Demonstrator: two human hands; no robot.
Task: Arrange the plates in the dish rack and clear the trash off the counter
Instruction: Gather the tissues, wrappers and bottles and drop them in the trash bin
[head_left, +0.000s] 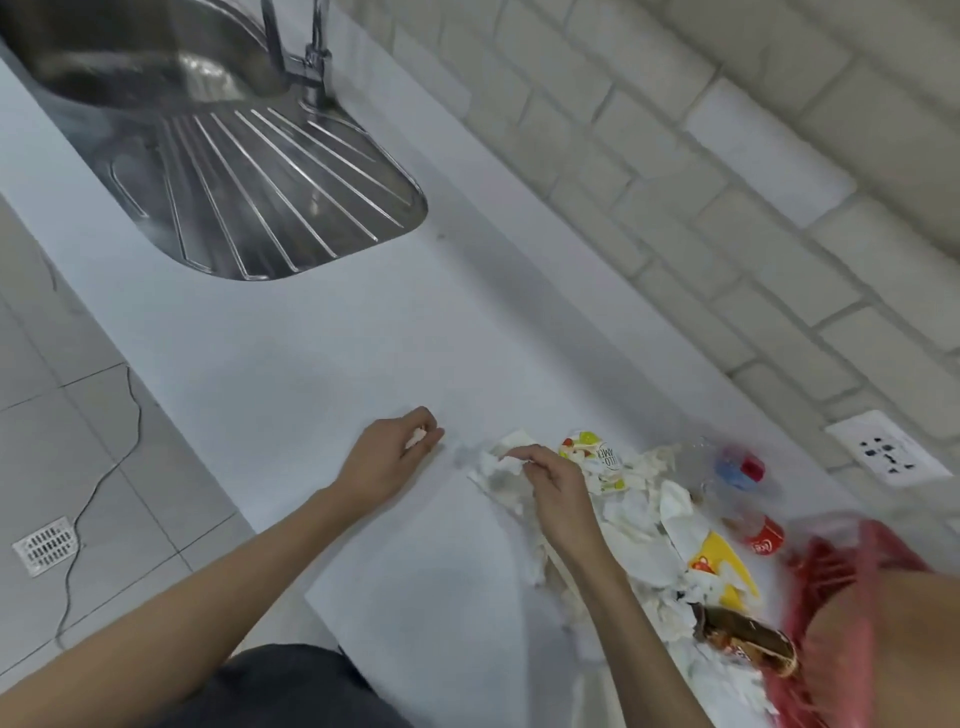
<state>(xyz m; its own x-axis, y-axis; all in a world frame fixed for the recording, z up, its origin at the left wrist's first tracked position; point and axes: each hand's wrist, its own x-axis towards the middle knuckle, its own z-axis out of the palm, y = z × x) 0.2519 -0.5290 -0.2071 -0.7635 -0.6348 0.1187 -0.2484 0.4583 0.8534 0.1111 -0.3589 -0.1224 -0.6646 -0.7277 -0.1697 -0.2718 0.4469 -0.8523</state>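
My left hand rests on the white counter, its fingers pinched on a small white paper scrap. My right hand grips the edge of a crumpled white tissue at the left end of a trash pile. The pile holds tissues, a yellow and white wrapper, a yellow wrapper, a brown wrapper and two clear plastic bottles with red and blue labels. No plates or dish rack are in view.
A steel sink with a ribbed drainboard and tap sits at the upper left. A red mesh bag lies at the right. A wall socket is on the tiled wall. Floor with a drain grate lies to the left.
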